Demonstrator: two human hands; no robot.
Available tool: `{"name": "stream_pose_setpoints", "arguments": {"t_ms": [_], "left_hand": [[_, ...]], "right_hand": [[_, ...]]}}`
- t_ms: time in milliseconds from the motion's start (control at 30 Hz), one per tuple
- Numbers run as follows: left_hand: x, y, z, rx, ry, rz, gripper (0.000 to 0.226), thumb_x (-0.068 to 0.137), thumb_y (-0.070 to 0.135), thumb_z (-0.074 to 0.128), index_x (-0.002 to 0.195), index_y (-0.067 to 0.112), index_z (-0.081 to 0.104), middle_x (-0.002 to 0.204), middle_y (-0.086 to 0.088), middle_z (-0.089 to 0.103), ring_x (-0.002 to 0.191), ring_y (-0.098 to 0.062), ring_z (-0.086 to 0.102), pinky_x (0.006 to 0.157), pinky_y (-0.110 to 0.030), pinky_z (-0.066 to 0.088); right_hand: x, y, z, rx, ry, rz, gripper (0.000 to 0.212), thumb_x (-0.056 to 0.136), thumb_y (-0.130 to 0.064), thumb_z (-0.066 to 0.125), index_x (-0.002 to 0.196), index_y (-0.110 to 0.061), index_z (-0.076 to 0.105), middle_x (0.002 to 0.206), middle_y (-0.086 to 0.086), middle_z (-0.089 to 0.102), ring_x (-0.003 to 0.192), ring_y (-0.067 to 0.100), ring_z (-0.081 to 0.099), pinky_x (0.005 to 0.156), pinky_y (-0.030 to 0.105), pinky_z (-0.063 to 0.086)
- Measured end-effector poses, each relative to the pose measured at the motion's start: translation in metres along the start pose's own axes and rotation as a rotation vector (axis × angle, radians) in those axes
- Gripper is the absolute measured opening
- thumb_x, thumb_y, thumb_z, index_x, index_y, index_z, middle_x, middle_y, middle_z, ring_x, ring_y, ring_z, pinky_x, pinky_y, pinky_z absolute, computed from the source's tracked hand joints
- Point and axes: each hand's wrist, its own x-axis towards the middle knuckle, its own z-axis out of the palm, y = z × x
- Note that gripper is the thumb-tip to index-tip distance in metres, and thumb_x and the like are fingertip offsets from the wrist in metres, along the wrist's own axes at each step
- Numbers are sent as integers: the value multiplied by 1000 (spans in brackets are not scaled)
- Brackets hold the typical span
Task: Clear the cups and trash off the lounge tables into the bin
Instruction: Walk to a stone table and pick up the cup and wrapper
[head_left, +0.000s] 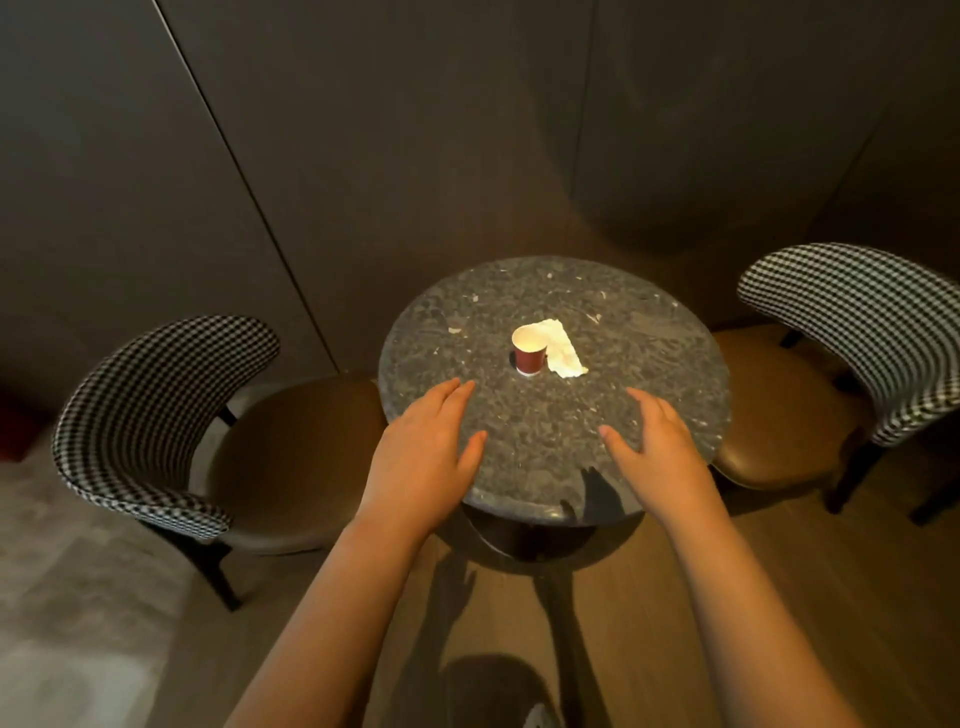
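Ahead of me, near the middle of the round speckled worktop (649, 364), a small red paper cup (529, 354) stands upright on its white base. Its mouth is open and I can see its pale inside. A crumpled white napkin (563, 354) lies flat just to the right of it, one end reaching behind the rim, seemingly touching the cup's side.

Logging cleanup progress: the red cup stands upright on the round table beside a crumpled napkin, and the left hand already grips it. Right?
Not quite. In the head view the left hand is open over the near side of the round table, short of the red cup, gripping nothing. The cup does stand upright there beside the crumpled napkin.
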Motion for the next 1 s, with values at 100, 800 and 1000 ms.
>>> {"name": "stream_pose_setpoints", "arguments": {"t_ms": [100,800,1000], "left_hand": [[33,-4,20,-11,-51,-20,58,92,40,47,144,21,30,147,0,36,129,-17,40,102,-31,36],[261,-83,220,-85,-549,35,57,94,30,50,145,26,25,154,2,23,134,-20,33,104,-38,34],[274,-81,240,-188,-668,19,54,94,22,52,143,22,29,146,-2,38,128,-21,43,105,-35,34]], "right_hand": [[45,10,11,-13,-57,19,61,93,-37,53,145,-16,29,147,5,33,134,22,31,109,37,30],[276,93,134,-149,-228,125,52,90,-27,60,138,-21,42,143,1,40,131,20,38,106,30,31],[283,116,152,-271,-423,154,56,92,-28,54,144,-26,33,157,3,17,141,26,19,113,35,19]]}}
